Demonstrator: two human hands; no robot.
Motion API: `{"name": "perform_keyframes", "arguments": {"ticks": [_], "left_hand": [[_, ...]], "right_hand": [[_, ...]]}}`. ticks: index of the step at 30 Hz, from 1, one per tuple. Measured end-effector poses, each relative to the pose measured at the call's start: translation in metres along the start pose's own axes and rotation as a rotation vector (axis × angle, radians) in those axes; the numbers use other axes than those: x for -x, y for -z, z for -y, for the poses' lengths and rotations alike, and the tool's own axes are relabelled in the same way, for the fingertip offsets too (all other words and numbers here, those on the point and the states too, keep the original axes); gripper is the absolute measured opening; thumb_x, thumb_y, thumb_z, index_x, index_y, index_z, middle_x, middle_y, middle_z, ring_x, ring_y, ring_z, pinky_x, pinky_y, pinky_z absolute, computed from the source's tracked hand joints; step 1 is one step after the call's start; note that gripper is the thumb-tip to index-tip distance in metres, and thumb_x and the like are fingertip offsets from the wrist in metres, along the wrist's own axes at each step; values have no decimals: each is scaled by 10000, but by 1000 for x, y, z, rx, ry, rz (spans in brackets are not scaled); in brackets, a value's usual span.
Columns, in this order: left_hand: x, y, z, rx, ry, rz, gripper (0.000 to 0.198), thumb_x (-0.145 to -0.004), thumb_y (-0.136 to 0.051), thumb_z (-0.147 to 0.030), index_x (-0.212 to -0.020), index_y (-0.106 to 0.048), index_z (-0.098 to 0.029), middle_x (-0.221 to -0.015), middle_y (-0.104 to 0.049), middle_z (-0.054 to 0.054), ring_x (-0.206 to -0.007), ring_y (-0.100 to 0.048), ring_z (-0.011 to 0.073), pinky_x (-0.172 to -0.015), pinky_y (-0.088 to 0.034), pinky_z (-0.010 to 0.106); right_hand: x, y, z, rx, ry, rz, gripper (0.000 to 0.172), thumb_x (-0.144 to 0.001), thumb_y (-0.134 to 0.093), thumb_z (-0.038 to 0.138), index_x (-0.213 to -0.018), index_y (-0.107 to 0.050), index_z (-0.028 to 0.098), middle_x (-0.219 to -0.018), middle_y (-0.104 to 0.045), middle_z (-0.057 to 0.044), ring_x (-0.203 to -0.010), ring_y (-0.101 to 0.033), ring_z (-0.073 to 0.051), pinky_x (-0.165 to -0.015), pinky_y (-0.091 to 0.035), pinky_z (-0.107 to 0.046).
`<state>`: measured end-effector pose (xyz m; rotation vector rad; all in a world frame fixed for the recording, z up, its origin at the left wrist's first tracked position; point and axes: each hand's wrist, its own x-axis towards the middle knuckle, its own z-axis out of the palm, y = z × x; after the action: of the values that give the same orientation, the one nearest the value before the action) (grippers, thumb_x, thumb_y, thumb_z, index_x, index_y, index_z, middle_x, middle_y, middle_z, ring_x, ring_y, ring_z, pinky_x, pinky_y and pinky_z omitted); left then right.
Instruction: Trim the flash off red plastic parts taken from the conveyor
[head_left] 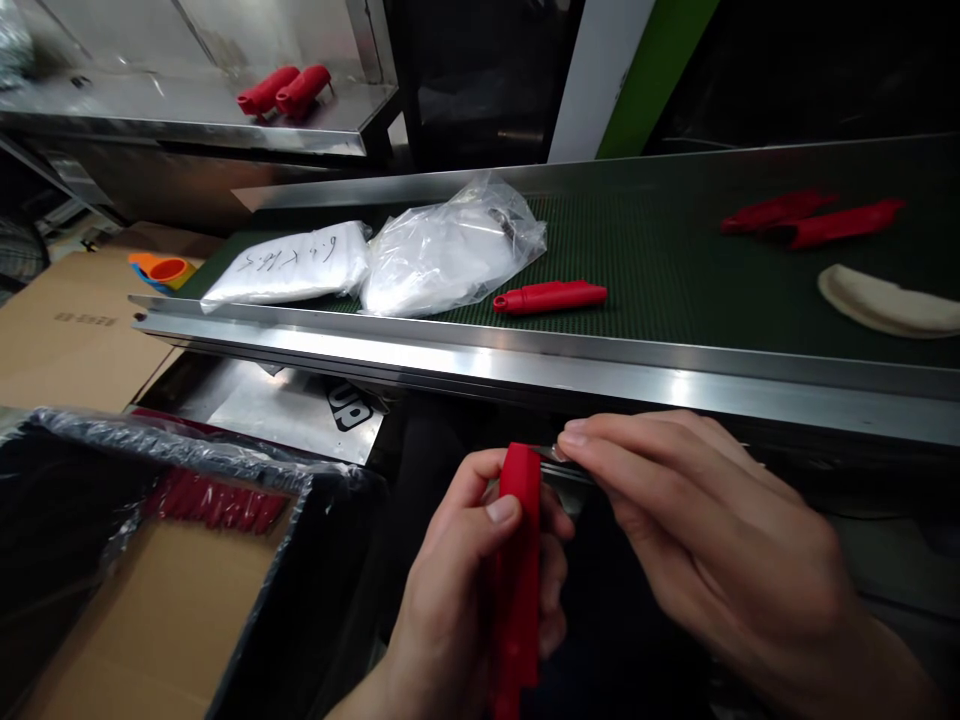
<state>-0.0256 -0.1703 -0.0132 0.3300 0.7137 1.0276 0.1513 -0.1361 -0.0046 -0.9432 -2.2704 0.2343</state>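
Note:
My left hand (469,560) is wrapped round a long red plastic piece (519,570), held upright with the thumb pressed on its side. Close to its top end, my right hand (720,520) pinches a thin metal tool (553,456), whose tip meets the upper edge of the piece. The tool's handle is hidden behind the fingers, so its exact kind does not show. Beyond the hands, a similar red plastic piece (551,297) lies on the green conveyor belt (645,280).
A metal rail (480,350) edges the belt. On the belt are white plastic packs (289,265), more red pieces (847,222) and a pale curved pad (885,300). A lined box (187,450) with bagged red pieces stands left. Two red pieces (304,90) rest on a metal table.

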Motion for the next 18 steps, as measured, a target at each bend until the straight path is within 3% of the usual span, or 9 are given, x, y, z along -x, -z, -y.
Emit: {"name": "perform_keyframes", "arguments": {"ticks": [6,18], "left_hand": [[-2,1,2,-8,-2,-8,163,-930,-463,-320,-1016,-570,-231,-873,-572,11,-537,-465,82,-418,-400,154],[-6,1,-8,15,47,-79,118,-929,-463,-326,-986,-519,-239,-772,-512,-23,-501,-401,73,-429,-374,163]], "right_hand": [[1,0,0,-6,-40,49,493,-853,-521,-44,-1299,-556,165,-1196,-636,-99,-1093,-590,-226,-897,-477,-410],[15,-7,6,-18,22,137,490,-874,-499,-19,-1332,-557,144,-1205,-627,-97,-1052,-560,-215,-847,-429,-379]]}}
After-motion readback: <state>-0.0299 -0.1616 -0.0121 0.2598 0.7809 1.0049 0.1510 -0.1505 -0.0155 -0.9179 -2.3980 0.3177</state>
